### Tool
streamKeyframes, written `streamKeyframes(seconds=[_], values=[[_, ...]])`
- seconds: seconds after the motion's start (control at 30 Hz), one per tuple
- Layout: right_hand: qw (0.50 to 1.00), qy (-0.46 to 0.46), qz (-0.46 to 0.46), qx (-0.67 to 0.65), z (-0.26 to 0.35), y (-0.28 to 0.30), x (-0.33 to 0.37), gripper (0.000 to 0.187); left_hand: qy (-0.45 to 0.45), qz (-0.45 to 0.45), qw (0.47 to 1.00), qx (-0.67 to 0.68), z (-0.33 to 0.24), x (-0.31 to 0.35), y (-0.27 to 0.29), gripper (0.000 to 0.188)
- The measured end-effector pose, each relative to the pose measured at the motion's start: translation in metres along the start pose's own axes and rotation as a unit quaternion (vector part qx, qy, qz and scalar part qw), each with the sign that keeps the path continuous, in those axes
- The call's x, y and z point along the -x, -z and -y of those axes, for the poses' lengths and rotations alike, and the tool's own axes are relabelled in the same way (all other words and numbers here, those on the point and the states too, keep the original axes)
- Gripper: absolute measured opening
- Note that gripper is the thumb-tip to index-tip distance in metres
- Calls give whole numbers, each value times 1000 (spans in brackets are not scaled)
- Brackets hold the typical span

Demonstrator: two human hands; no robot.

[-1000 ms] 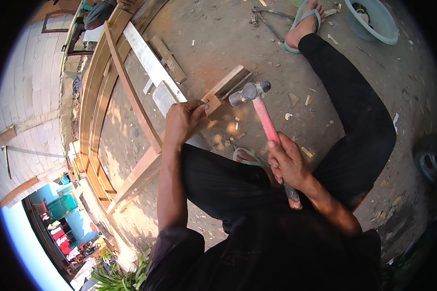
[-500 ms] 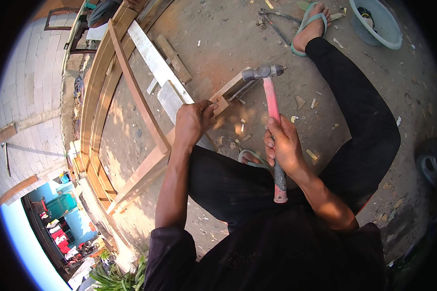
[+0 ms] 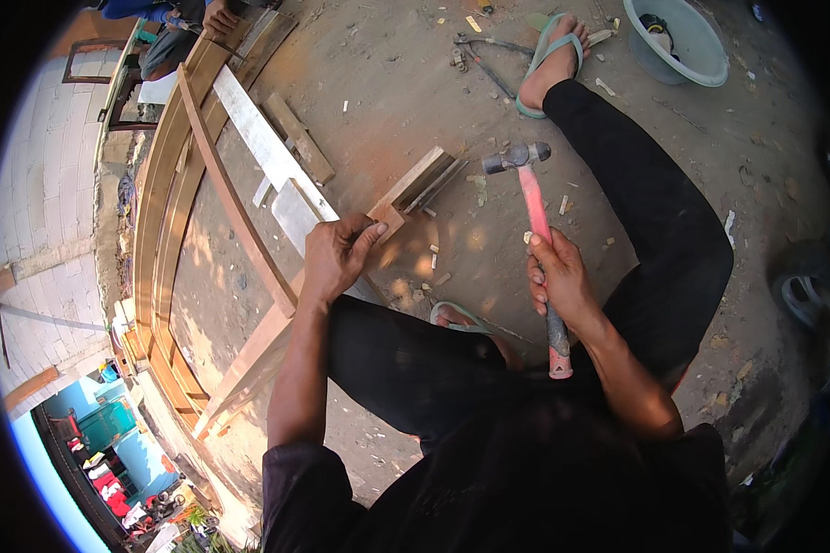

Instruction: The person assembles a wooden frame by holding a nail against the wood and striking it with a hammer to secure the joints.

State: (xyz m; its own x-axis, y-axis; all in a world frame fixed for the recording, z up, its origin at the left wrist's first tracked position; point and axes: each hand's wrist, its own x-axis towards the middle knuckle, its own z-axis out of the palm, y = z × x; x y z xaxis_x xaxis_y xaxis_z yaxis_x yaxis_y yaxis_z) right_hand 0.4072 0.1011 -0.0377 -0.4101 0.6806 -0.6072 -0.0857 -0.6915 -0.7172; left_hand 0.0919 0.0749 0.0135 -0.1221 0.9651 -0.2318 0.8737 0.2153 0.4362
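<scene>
Looks part-done: brown rail (image 3: pixel 235 189) meets the wooden beam (image 3: pixel 392 217) left of centre; what's left, can't tell. Right hand (image 3: pixel 561 276) wrapped round hammer (image 3: pixel 533 201), right of centre, head clear of wood. Left hand (image 3: pixel 337 256) at beam, centre; can't tell if its grip holds anything. Count: one hammer, one beam, one tub (image 3: pixel 647 46) upper right, two sandals (image 3: pixel 528 81).

Wooden frame (image 3: pixel 252 357) left; hammer (image 3: pixel 533 196) right

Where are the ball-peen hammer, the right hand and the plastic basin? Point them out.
Ball-peen hammer (image 3: pixel 533 198), head view: on its pink upper handle.
Right hand (image 3: pixel 561 276), head view: on the middle of the hand.
Plastic basin (image 3: pixel 699 51), head view: on its wall.
</scene>
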Motion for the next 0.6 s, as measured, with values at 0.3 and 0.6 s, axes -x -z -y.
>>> streamKeyframes(seconds=[0.3, 0.6], values=[[1000, 2, 0, -7, -26, -4, -10, 28, -69, -25, 960, -271, -15, -9, -9, 31], [999, -9, 22, 29, -37, -5, -9, 29, 54, -56, 993, 83, 4, 12, -10, 16]])
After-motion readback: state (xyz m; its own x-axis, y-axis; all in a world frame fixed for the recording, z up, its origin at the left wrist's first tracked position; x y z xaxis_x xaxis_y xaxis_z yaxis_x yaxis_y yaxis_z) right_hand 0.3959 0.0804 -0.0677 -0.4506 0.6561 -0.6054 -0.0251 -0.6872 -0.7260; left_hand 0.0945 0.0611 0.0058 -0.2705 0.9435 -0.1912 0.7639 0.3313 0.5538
